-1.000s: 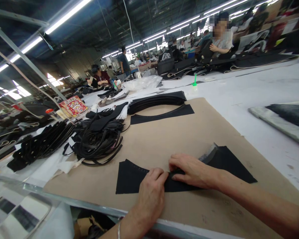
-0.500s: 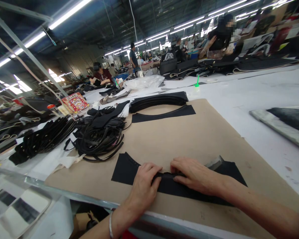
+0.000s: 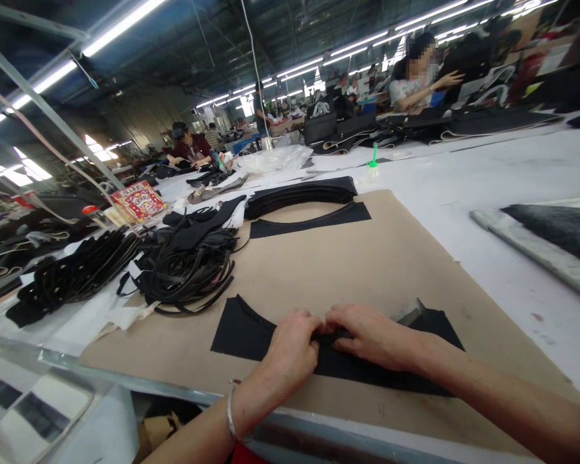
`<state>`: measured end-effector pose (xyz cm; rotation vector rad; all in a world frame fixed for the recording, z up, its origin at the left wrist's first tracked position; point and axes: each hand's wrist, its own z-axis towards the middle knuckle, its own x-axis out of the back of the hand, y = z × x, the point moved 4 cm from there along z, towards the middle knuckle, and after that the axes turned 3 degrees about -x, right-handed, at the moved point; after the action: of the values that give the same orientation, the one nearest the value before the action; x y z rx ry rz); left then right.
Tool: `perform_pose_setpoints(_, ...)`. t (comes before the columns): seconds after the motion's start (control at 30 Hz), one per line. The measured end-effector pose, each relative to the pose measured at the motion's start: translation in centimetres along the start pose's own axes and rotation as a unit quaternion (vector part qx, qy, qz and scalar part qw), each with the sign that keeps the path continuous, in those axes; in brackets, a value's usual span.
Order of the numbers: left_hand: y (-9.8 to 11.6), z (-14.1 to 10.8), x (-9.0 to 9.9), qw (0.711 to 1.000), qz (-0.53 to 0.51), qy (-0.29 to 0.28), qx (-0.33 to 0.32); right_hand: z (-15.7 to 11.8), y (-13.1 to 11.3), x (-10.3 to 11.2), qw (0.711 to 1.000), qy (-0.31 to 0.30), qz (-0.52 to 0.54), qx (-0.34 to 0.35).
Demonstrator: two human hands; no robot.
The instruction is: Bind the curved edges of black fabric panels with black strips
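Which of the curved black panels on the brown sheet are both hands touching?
The front panel, nearest the camera; the loose panel and the stacked panels lie farther back, untouched.

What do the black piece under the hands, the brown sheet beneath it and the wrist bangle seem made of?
Black piece: perhaps leather or coated fabric, matte, judging by its even dark face and crisp edges.
Brown sheet: likely paper or thin card, being dull, plain and flat.
Bangle: probably metal, silvery and shiny.

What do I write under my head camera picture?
Left hand and right hand touch the curved edge of a black piece.
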<state>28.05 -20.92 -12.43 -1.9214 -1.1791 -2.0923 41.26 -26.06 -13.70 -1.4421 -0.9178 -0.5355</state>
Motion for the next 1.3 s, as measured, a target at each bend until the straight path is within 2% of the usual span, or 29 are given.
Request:
perform_pose_setpoints(0.3, 0.7, -1.7, -1.2, 0.996, 0.043, 0.064, -0.05, -1.4, 0.0, 0.1, 0.999, 0.024, -0.005, 0.047)
perform_pose_setpoints(0.57, 0.1, -3.9, -3.6, 0.988, 0.056, 0.109, -0.091, -2.9, 0.4, 0.5, 0.997, 0.023, -0.025, 0.063)
perform_pose_setpoints(0.87, 0.4, -3.7, -3.5, 0.991, 0.082, 0.078, -0.073, -4.2, 0.7, 1.1, 0.996, 0.037, -0.026, 0.079)
perform_pose_setpoints(1.0, 0.3, -3.8, -3.7, 0.989, 0.097, 0.076, -0.084, -4.7, 0.8, 1.1, 0.995, 0.039, -0.037, 0.087)
perform_pose_setpoints(1.17, 0.0, -3.9, -3.8, 0.983, 0.103, 0.1, -0.111, -5.1, 1.5, 1.0, 0.993, 0.049, -0.05, 0.099)
perform_pose_setpoints(1.3, 1.1, -3.3, -3.9, 0.984, 0.065, 0.109, -0.126, -5.3, 1.7, 0.8, 0.99, 0.061, -0.069, 0.105)
